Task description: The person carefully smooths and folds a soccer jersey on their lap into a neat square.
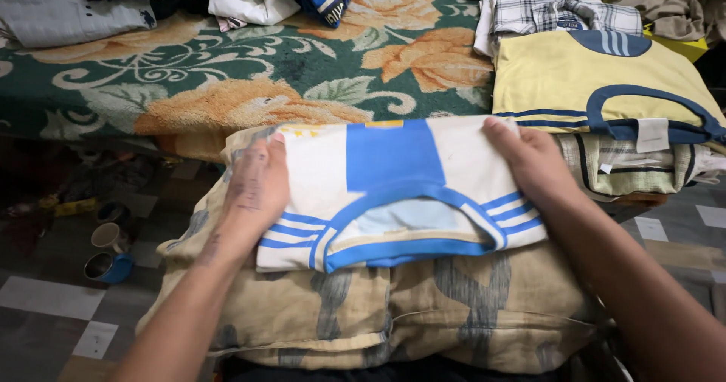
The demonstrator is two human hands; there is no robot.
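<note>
A folded white shirt with a blue panel and blue stripes [393, 193] lies on a tan patterned cushion [393, 314] in front of me. My left hand [255, 189] lies flat on the shirt's left edge, fingers together and pointing away. My right hand [533, 163] presses flat on its right edge. Neither hand is curled around the cloth.
A bed with a green and orange floral blanket [249, 79] stands behind. A folded yellow shirt with blue trim [590, 79] tops a stack at the right, with a checked shirt [544, 15] behind. More clothes [249, 4] lie at the back. Cups [110, 250] stand on the tiled floor, left.
</note>
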